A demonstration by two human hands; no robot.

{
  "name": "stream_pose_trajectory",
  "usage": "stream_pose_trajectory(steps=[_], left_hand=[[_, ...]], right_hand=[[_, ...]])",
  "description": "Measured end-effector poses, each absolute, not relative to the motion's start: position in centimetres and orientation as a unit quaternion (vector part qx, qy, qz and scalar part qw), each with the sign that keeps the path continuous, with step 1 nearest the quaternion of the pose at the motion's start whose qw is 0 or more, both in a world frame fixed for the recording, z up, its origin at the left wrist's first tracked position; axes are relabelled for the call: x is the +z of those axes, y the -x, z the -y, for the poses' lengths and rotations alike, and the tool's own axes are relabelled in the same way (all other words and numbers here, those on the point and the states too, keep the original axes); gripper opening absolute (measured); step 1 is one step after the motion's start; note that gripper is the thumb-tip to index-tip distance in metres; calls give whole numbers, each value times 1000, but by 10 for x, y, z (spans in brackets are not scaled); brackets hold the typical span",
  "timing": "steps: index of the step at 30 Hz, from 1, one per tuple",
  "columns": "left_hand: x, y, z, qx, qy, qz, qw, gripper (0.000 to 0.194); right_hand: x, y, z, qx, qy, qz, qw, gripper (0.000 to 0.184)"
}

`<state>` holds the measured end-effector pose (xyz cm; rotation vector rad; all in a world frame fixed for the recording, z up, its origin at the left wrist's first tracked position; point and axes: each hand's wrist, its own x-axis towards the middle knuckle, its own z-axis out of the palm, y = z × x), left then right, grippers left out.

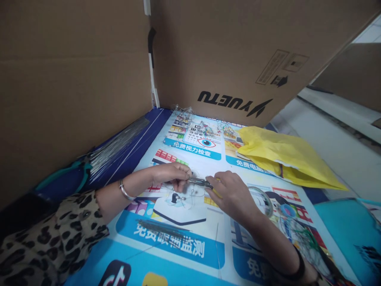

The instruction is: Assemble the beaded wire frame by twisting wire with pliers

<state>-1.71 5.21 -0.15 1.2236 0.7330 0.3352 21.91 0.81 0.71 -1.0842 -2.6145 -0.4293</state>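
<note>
My left hand [172,174] is closed, pinching a small clear beaded wire piece [181,195] that hangs below its fingers. My right hand [230,191] is wrapped round small pliers [200,182], whose metal jaws point left and meet the wire at my left fingertips. Both hands hover over a printed poster [190,238] that covers the table. A silver bangle [125,191] sits on my left wrist, and a dark band is on my right wrist.
Cardboard walls [74,79] stand at the back and left. A bundle of thin metal wires [119,143] lies at the left, with teal-handled pliers [74,169] beside it. A yellow bag [285,155] lies at the right, finished beaded pieces [184,111] at the back, and a clear container [264,200] near my right wrist.
</note>
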Motion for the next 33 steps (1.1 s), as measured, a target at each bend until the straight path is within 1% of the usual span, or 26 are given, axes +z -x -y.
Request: stream_pose_trajectory(steps=[5, 13, 18, 23, 28, 33], left_hand=[[-6, 19, -53, 165, -562, -321, 745, 17], [0, 16, -51, 163, -554, -327, 748, 18], [1, 15, -51, 167, -550, -315, 755, 16], [0, 16, -52, 164, -557, -299, 757, 14], [0, 16, -51, 149, -580, -308, 739, 12], [2, 17, -50, 149, -576, -305, 744, 12]], right_hand=[[5, -218, -7, -182, 374, 896, 155, 24], [2, -219, -6, -167, 377, 891, 187, 22], [6, -216, -5, -131, 372, 894, 212, 22], [6, -214, -3, -105, 392, 890, 210, 22], [2, -214, -5, -46, 424, 881, 207, 23], [9, -217, -7, 5, 421, 886, 196, 23]])
